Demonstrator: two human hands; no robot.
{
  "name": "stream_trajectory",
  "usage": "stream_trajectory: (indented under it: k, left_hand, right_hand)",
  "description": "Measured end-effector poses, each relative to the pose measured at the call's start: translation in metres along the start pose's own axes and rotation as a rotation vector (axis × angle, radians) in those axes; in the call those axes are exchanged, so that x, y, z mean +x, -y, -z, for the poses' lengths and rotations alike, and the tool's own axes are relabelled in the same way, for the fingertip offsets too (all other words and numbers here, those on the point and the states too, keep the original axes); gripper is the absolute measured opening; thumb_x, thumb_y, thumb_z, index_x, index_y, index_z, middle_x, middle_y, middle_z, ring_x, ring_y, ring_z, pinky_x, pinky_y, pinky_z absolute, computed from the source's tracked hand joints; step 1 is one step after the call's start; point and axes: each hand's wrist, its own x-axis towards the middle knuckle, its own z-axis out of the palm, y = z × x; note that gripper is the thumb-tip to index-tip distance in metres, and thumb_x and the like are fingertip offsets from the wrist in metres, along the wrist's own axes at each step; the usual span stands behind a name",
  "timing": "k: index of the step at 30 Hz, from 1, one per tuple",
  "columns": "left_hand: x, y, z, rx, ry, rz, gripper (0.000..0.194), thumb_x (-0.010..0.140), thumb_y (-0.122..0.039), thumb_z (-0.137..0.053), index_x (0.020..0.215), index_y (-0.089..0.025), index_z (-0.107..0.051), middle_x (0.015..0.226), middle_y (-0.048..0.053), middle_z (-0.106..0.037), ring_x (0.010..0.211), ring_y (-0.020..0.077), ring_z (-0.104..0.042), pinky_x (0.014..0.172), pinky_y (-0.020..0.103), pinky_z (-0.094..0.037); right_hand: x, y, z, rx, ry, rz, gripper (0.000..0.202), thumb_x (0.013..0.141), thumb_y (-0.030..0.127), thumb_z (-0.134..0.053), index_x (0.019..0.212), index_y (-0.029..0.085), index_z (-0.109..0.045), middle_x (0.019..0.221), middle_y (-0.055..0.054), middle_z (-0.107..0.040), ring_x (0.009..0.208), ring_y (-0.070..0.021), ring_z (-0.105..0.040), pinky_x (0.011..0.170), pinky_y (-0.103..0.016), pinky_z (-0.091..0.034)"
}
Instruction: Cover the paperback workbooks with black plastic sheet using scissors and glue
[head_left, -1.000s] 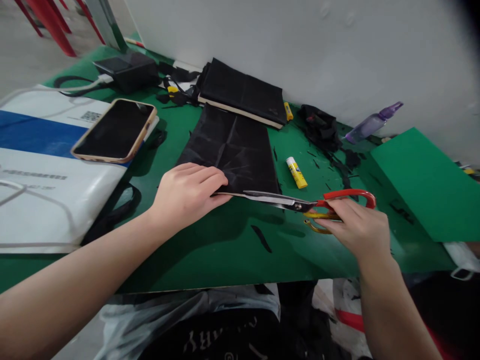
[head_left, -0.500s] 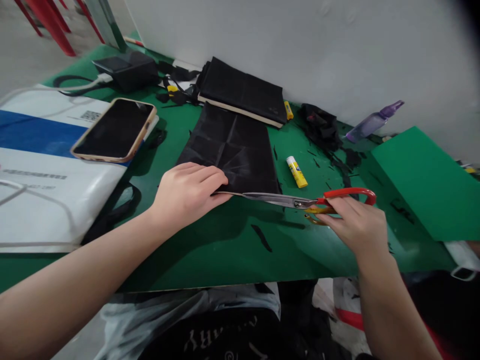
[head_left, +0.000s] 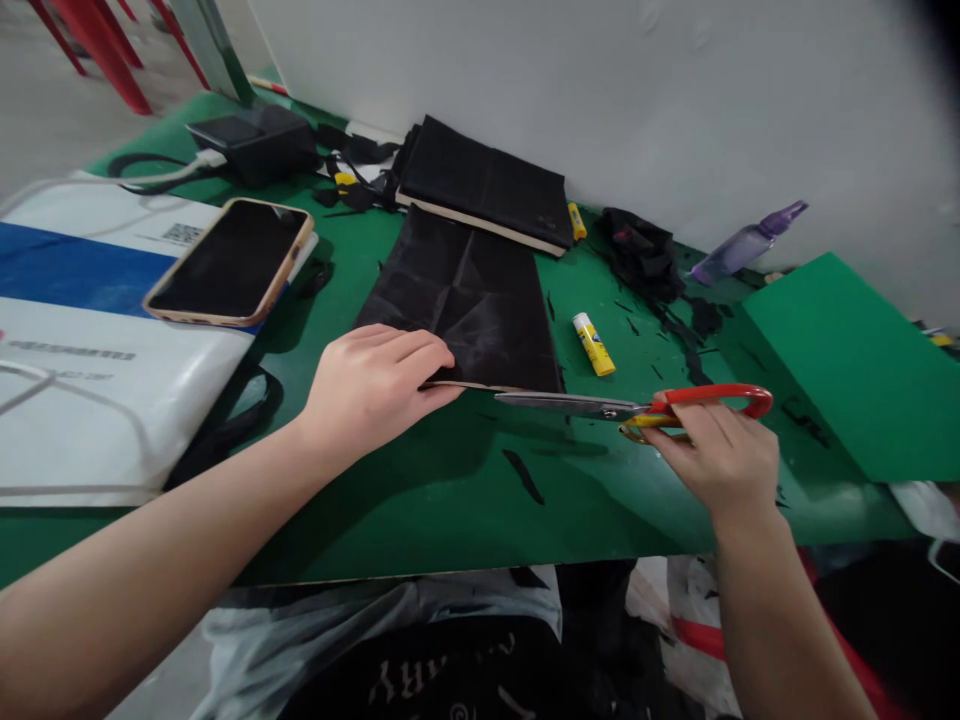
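Observation:
A creased black sheet (head_left: 487, 300) lies on the green table, its near edge pinched at the left between the thumb and fingers of my left hand (head_left: 386, 375). To the right, my right hand (head_left: 716, 450) is closed round the red and yellow handles of the scissors (head_left: 577, 404). Their blades look closed and point left, just below the sheet's near edge and apart from my left hand. A yellow glue stick (head_left: 594, 345) lies right of the sheet. Behind the sheet rests a thick black-covered book (head_left: 487, 180).
A phone (head_left: 232, 262) lies on a white and blue package (head_left: 90, 370) at the left. Behind it sits a black box (head_left: 259, 140) with a cable. At the right are a green box (head_left: 855, 370) and a purple spray bottle (head_left: 742, 245). Black scraps (head_left: 523, 476) are scattered about.
My right hand has moved slightly right with the scissors, and the blades have come away from the sheet's near edge. My left hand has stayed in place.

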Motion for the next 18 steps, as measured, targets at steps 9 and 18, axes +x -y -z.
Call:
stream_trajectory:
  k: [9, 18]
  left_hand:
    - [-0.001, 0.0, 0.0, -0.005, -0.003, -0.006, 0.011, 0.085, -0.03, -0.065, 0.085, -0.019, -0.065, 0.085, -0.001, -0.074, 0.073, 0.019, -0.07, 0.068, 0.031, -0.054]
    - [-0.001, 0.0, -0.001, -0.004, 0.003, 0.005, 0.011, 0.084, -0.03, -0.066, 0.086, -0.019, -0.064, 0.086, -0.001, -0.074, 0.075, 0.0185, -0.07, 0.068, 0.031, -0.054]
  right_hand:
    - [0.003, 0.011, 0.002, 0.234, -0.013, -0.289, 0.035, 0.072, 0.02, -0.067, 0.104, 0.019, -0.054, 0.091, -0.008, -0.067, 0.079, -0.0221, -0.06, 0.071, -0.035, -0.051]
    - [-0.003, 0.017, 0.004, 0.19, 0.127, -0.41, 0.029, 0.072, 0.03, -0.064, 0.094, 0.021, -0.048, 0.082, -0.006, -0.057, 0.08, -0.0255, -0.055, 0.069, -0.038, -0.044]
